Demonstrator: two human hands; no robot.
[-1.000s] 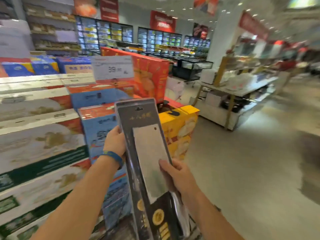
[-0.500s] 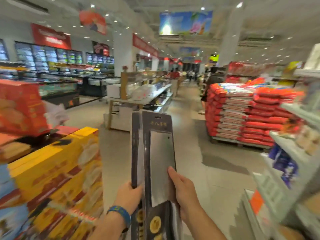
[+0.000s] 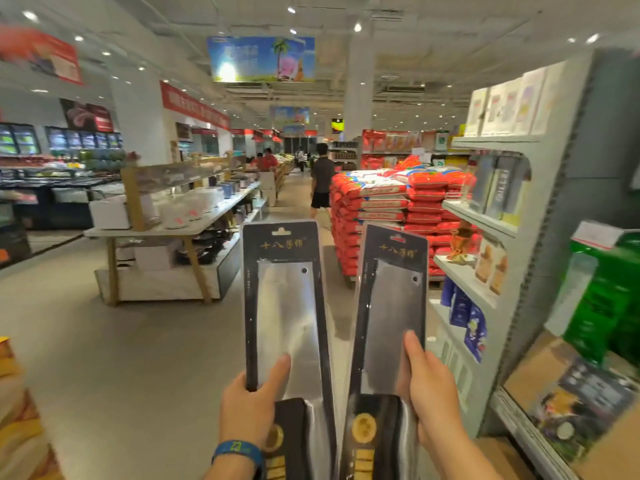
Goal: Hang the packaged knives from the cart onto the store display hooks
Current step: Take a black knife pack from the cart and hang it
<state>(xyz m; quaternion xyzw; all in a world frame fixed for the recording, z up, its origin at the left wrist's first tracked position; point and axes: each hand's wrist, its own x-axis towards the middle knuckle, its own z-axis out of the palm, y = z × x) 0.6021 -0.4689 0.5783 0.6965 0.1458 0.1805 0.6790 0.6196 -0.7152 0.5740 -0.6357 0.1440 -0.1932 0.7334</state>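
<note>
Two packaged cleavers in black blister cards stand upright in front of me, side by side. My left hand grips the left packaged knife near its handle, thumb across the blade window. My right hand holds the right packaged knife the same way, tilted slightly to the right. Each card has a hang slot at its top. More packaged knives hang on the grey shelf unit at the right. The cart is out of view.
The grey shelf unit with boxed goods stands close on my right. A pallet of red rice bags lies ahead, a person walks up the aisle, and a white display table stands at the left. Open floor lies between.
My view has swung right from the stacked boxes toward the aisle and shelf. The two packages, held together before, are now apart, one in each hand.
</note>
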